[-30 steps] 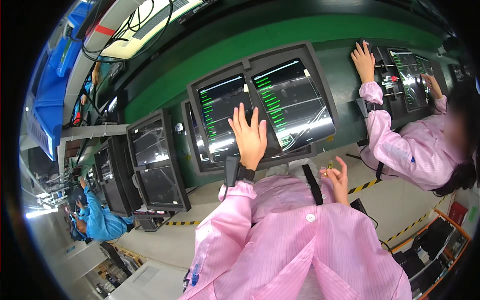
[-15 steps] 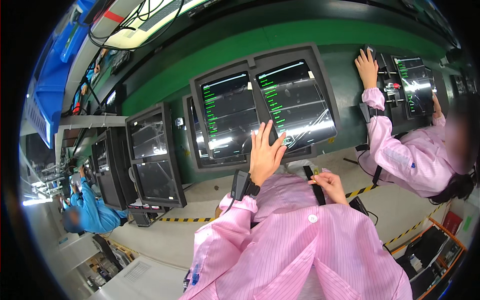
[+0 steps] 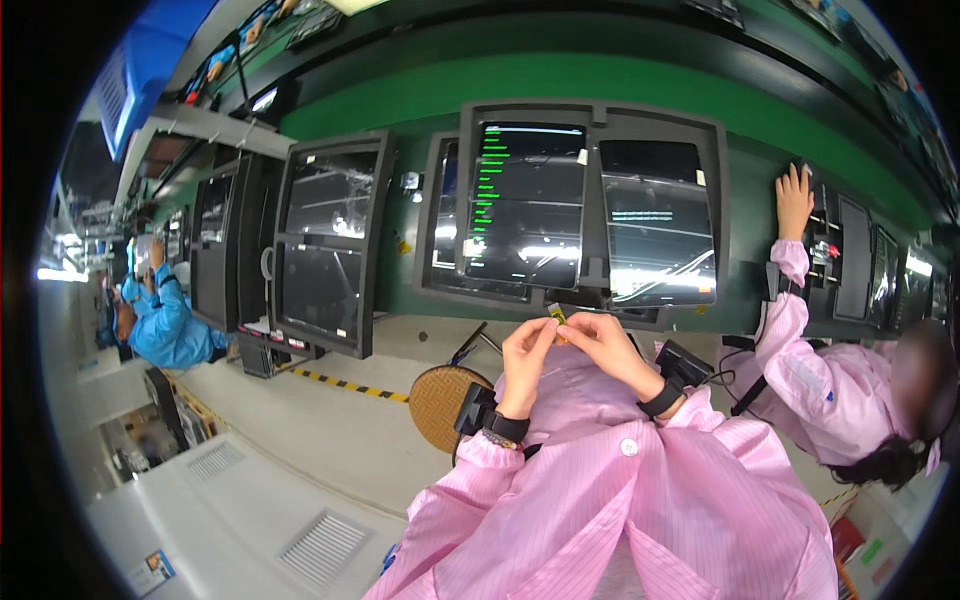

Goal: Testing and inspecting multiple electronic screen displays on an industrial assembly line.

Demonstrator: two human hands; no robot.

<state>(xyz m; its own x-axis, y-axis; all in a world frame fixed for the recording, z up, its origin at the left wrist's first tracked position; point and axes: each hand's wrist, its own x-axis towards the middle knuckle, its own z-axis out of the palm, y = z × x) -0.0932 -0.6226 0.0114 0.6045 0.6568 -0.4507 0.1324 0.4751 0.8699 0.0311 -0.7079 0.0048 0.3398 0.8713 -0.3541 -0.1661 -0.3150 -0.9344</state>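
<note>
My left hand (image 3: pixel 526 352) and my right hand (image 3: pixel 603 346) meet in front of my waist, just off the near edge of the bench. Their thumbs and forefingers are pinched around a small yellow piece (image 3: pixel 557 314), with a bit of orange under it; its exact kind is too small to tell. Beyond them, a dark foam tray (image 3: pixel 594 115) carries two tablets side by side. The left tablet (image 3: pixel 530 205) displays a list of green lines, while the right tablet (image 3: pixel 655 245) has a dark screen with a few pale lines. Neither hand touches them.
Partly under this tray lies another tray (image 3: pixel 428 215). More trays of dark panels (image 3: pixel 322 270) stand to the left. A round woven stool (image 3: pixel 446 408) is at my left side. At the right, a co-worker in pink (image 3: pixel 810 350) has a hand at the bench.
My left hand has left the tablets and joined my right hand at the small yellow piece. The right tablet's green list has given way to a few pale lines. My view has shifted left.
</note>
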